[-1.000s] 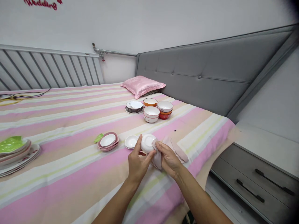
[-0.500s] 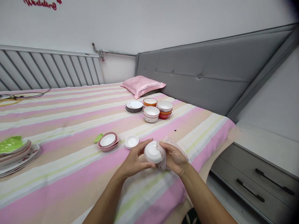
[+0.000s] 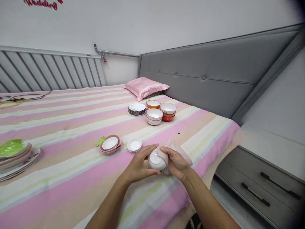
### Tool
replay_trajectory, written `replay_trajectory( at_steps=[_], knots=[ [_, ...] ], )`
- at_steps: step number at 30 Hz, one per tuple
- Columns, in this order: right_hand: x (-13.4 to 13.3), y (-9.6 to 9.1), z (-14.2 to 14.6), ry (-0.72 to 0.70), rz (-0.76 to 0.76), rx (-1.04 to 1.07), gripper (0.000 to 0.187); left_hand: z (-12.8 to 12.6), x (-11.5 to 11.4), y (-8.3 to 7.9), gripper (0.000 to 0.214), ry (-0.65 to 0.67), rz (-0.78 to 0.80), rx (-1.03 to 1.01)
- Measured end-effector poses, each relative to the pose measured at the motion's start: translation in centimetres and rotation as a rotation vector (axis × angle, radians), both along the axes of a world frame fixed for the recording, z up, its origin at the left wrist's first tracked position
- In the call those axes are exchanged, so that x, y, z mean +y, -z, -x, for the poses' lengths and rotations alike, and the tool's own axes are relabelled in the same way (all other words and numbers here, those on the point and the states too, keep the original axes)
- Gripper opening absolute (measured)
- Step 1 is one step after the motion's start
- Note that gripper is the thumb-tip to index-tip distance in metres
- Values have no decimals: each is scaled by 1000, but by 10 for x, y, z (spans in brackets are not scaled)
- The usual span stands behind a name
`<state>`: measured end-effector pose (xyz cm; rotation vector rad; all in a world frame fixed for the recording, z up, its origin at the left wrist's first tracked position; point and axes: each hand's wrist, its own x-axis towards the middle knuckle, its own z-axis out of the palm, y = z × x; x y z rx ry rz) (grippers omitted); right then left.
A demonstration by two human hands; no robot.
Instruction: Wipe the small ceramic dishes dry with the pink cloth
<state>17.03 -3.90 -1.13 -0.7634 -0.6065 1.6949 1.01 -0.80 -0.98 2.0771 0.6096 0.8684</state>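
Observation:
A small white bowl [image 3: 156, 160] is held with its underside and foot ring facing me, over the near edge of the bed. My left hand [image 3: 140, 163] grips its left side, thumb along the lower rim and fingers on top. A pale pink cloth [image 3: 164, 156] covers the bowl's right side, pinched there by my right hand [image 3: 176, 162]. Part of that cloth trails behind onto the bedspread. Just beyond my left hand sit small white bowls [image 3: 134, 144], stacked upright. Left of them, a white dish [image 3: 110, 143] rests in pink dishes [image 3: 111, 151] beside a green leaf-shaped piece [image 3: 100, 141].
Farther back stand stacked plates [image 3: 136, 108] and several bowls [image 3: 154, 116], near a pink pillow [image 3: 145, 87]. More plates with a green leaf dish [image 3: 14, 148] lie at far left. A grey headboard [image 3: 190, 70] and a nightstand [image 3: 267, 165] border the right side.
The bowl has tilted and shifted slightly down and right in my hands. My right hand has moved the cloth farther over its upper side.

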Motion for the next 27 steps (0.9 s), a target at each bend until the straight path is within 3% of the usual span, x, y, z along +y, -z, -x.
replay_trajectory(
  at_steps=[6, 18, 27],
  knots=[
    [2, 3, 3, -8, -101, -54, 18, -1, 3, 4, 82, -126, -42, 1],
    [-4, 4, 16, -57, -204, -107, 32, -5, 6, 12, 82, -382, 71, -94],
    [-6, 2, 21, -22, -235, -156, 31, -13, 0, 14, 68, -567, -102, -65]
  ],
)
